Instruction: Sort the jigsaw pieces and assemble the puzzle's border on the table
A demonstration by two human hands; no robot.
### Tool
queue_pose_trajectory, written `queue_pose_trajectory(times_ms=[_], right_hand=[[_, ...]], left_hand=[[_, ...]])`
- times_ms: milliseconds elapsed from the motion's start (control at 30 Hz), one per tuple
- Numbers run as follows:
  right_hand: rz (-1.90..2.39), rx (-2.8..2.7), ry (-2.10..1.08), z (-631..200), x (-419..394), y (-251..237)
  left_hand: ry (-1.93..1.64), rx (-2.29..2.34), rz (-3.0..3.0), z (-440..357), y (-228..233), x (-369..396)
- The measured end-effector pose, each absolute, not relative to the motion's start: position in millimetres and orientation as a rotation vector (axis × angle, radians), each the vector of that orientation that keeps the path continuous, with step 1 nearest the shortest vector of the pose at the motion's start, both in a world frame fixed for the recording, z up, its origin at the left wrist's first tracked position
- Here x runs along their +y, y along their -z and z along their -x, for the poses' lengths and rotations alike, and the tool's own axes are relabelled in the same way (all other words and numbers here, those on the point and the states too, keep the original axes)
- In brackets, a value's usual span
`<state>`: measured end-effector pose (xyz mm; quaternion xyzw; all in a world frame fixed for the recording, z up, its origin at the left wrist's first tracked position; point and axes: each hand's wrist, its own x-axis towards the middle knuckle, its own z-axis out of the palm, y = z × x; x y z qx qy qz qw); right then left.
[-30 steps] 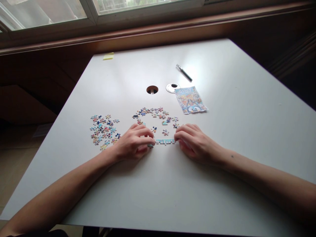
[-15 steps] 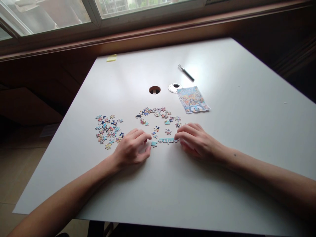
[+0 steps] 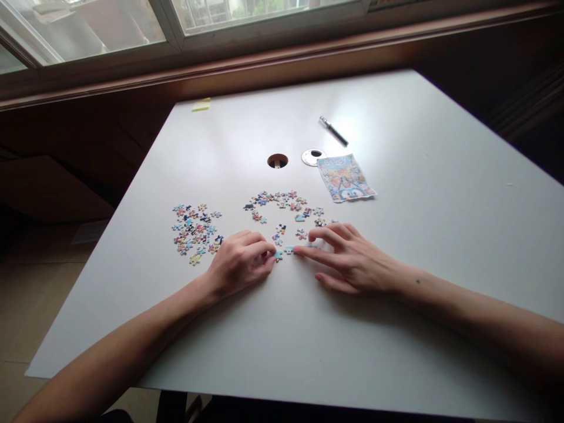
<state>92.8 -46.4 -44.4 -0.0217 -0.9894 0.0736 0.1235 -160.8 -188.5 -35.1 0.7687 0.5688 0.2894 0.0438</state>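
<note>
My left hand (image 3: 242, 259) rests on the white table, thumb and forefinger pinched on a light-blue jigsaw piece (image 3: 278, 256). Just right of that piece lies a joined strip of light-blue jigsaw pieces (image 3: 289, 250), partly covered by my right hand (image 3: 346, 258). The right hand's fingers are apart, with the outstretched forefinger pressing on the strip. Beyond the hands, loose jigsaw pieces form a rough arc (image 3: 282, 198). A few more lie inside it, close to the strip. A denser heap of jigsaw pieces (image 3: 196, 232) is spread left of my left hand.
A printed picture sheet (image 3: 346, 178) lies beyond my right hand, beside a round metal cover (image 3: 312, 157). Near them are a dark pen (image 3: 333, 131) and a cable hole (image 3: 277, 161) in the table (image 3: 282, 346). A yellow sticky note (image 3: 201, 104) marks the far left corner.
My left fingers have closed on the light-blue piece and moved it slightly right, closer to the strip. My right forefinger has stretched out leftward over the strip.
</note>
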Motion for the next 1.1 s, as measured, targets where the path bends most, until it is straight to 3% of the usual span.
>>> queue_pose_trajectory(times_ms=[1100], right_hand=[[0.007, -2.896, -0.253, -91.5, -47.9, 42.8]], left_hand=[[-0.857, 1.688, -2.451, 157.8, 40.1, -184.9]])
